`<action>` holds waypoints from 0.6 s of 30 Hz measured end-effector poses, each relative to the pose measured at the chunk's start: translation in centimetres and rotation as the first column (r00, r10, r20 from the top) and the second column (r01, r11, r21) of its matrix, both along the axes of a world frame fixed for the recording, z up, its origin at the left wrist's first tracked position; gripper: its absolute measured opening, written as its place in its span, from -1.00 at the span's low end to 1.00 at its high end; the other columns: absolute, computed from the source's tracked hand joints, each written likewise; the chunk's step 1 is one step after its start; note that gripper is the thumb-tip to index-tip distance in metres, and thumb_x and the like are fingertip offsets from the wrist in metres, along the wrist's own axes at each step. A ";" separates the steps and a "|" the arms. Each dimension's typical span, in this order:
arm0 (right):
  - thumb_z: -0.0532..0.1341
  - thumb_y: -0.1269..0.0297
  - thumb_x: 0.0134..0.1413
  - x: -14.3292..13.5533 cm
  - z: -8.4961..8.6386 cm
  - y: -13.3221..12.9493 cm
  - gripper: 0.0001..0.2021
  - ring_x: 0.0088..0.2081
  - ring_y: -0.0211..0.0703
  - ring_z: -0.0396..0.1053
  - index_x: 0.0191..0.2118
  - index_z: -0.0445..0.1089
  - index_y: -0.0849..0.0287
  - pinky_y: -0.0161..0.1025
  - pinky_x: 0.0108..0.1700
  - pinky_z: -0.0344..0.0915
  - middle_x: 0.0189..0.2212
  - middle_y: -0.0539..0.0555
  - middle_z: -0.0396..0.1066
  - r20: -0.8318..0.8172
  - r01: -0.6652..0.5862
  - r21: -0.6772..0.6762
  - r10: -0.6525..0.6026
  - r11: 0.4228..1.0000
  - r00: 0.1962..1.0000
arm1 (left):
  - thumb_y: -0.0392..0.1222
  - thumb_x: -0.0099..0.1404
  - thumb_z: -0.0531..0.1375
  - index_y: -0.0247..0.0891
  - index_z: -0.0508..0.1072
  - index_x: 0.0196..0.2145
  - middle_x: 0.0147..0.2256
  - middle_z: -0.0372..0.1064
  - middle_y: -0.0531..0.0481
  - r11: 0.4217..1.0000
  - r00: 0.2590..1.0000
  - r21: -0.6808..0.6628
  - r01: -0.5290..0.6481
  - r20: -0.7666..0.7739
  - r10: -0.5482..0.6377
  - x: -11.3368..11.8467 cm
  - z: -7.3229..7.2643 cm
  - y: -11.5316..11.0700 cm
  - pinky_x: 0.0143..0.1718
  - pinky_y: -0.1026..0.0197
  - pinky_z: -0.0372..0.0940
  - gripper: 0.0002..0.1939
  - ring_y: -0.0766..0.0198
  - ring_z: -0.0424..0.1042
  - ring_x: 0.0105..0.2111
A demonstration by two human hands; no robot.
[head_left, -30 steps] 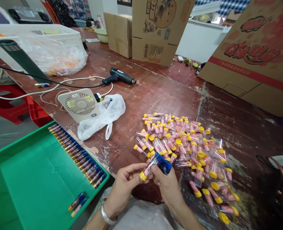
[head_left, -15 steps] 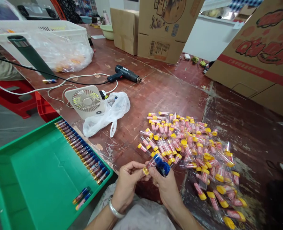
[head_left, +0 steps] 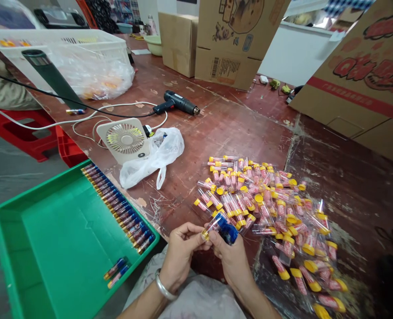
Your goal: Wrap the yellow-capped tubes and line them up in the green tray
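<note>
The left hand pinches the lower, capped end of a tube between thumb and fingertips, while the right hand has its thumb against the tube's side and a crumple of blue film held at its fingers; how many pieces are in that crumple, I cannot tell. The tube sits tilted between the two hands, above the table edge, its upper end blue and its lower end yellow-gold, so the step looks to be fitting a wrapper over it. To do this well, the left grip should stay light and low on the cap, so the wrapper can slide without being pinched, and the right thumb should ease it along evenly, keeping the spare film clear; a hard push could crease or split something so thin. The lower edge probably wants to finish level with the cap. Just beyond the hands lies the pile of yellow-capped tubes, with no blue on them. To the left, in the green tray, a row of wrapped tubes lies along one wall, blue ends toward the table: a good pattern to match. A loose pair lies apart from it.
</note>
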State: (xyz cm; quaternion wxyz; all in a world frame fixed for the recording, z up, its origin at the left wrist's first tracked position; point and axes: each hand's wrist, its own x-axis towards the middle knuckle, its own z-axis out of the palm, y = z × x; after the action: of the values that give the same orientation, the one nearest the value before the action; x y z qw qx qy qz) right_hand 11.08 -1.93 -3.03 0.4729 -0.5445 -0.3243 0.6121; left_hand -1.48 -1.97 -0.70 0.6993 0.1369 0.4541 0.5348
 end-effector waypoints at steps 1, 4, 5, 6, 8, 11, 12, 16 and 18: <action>0.41 0.11 -0.09 0.0 0.0 0.0 -0.70 -0.61 -0.36 0.02 -0.29 0.54 0.24 -0.36 -0.60 0.01 -0.60 -0.05 0.30 0.010 0.003 0.001 -0.003 1.000 1.000 | -0.23 -0.05 0.47 -0.36 0.51 -0.50 -0.59 0.49 0.01 1.000 1.000 0.005 0.009 0.011 -0.009 -0.1 0.0 0.0 -0.49 0.36 0.36 -0.77 0.38 0.42 -0.59; 0.42 0.10 -0.13 -0.2 0.2 -0.2 -0.71 -0.59 -0.30 0.14 -0.35 0.54 0.22 -0.33 -0.57 0.13 -0.59 -0.02 0.37 0.073 0.010 0.003 -0.010 1.000 0.997 | -0.27 0.00 0.44 -0.34 0.50 -0.42 -0.46 0.51 -0.01 0.995 0.988 0.059 0.082 0.125 -0.088 -0.9 0.2 -0.2 -0.36 0.29 0.39 -0.79 0.34 0.45 -0.47; 0.42 0.08 -0.15 -0.3 0.3 -0.2 -0.71 -0.57 -0.26 0.19 -0.37 0.53 0.21 -0.31 -0.54 0.18 -0.57 0.00 0.39 0.099 0.005 0.004 -0.005 1.000 0.995 | -0.27 0.02 0.43 -0.33 0.49 -0.39 -0.41 0.50 -0.03 0.990 0.977 0.087 0.115 0.170 -0.129 -1.2 0.4 -0.3 -0.29 0.25 0.40 -0.79 0.31 0.46 -0.42; 0.42 0.07 -0.17 -0.5 0.4 -0.2 -0.70 -0.55 -0.21 0.24 -0.39 0.53 0.21 -0.28 -0.50 0.23 -0.56 0.02 0.42 0.125 -0.007 0.004 0.006 1.000 0.992 | -0.26 0.04 0.42 -0.33 0.48 -0.37 -0.37 0.49 -0.04 0.983 0.965 0.111 0.145 0.203 -0.166 -1.6 0.5 -0.4 -0.25 0.21 0.40 -0.79 0.29 0.46 -0.37; 0.43 0.05 -0.19 -1.0 0.8 -0.2 -0.68 -0.48 -0.11 0.33 -0.40 0.53 0.22 -0.20 -0.40 0.31 -0.51 0.07 0.46 0.163 -0.067 -0.003 0.066 0.998 0.984 | -0.23 0.06 0.40 -0.32 0.46 -0.38 -0.37 0.47 -0.04 0.974 0.956 0.134 0.182 0.209 -0.207 -2.5 0.6 -0.6 -0.24 0.20 0.39 -0.79 0.29 0.46 -0.37; 0.44 0.06 -0.21 -1.5 1.5 -0.3 -0.65 -0.43 -0.08 0.34 -0.32 0.53 0.21 -0.18 -0.34 0.32 -0.50 0.06 0.45 0.171 -0.225 -0.006 0.223 0.974 0.960 | -0.16 0.00 0.44 -0.30 0.43 -0.38 -0.42 0.46 -0.02 0.965 0.963 0.121 0.235 0.108 -0.248 -5.4 0.4 -1.2 -0.32 0.22 0.38 -0.70 0.30 0.44 -0.45; 0.44 0.07 -0.21 -1.5 1.7 -0.3 -0.62 -0.46 -0.12 0.31 -0.26 0.53 0.20 -0.22 -0.38 0.29 -0.52 0.02 0.41 0.160 -0.274 0.002 0.270 0.962 0.949 | -0.12 -0.04 0.45 -0.29 0.44 -0.36 -0.41 0.47 -0.03 0.959 0.963 0.105 0.264 0.020 -0.267 -7.0 0.1 -1.5 -0.32 0.21 0.38 -0.65 0.28 0.45 -0.45; 0.38 0.06 -0.08 -0.5 2.0 -0.3 -0.62 -0.59 -0.27 0.08 -0.13 0.46 0.12 -0.32 -0.57 0.08 -0.59 -0.08 0.20 0.001 -0.332 -0.041 0.332 0.942 0.943 | 0.01 -0.09 0.44 -0.28 0.54 -0.29 -0.31 0.53 -0.12 0.950 0.830 -0.081 0.301 -0.469 -0.303 -16.5 -1.7 -3.6 -0.21 0.15 0.36 -0.56 0.12 0.49 -0.30; 0.35 0.07 -0.01 0.1 1.9 -0.3 -0.69 -0.58 -0.26 0.09 -0.17 0.45 0.13 -0.31 -0.57 0.09 -0.56 -0.05 0.21 -0.134 -0.330 -0.110 0.315 0.938 0.940 | -0.02 -0.12 0.45 -0.29 0.57 -0.36 -0.29 0.55 -0.13 0.956 0.753 -0.168 0.239 -0.590 -0.292 -21.0 -3.2 -5.2 -0.16 0.13 0.33 -0.61 0.06 0.48 -0.24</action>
State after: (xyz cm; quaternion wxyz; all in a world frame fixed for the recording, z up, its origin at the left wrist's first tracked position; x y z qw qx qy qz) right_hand 11.20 -2.26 -1.12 0.3472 -0.4778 -0.3410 0.7314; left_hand -22.53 -7.14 -3.93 0.5894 0.3358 0.6523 0.3381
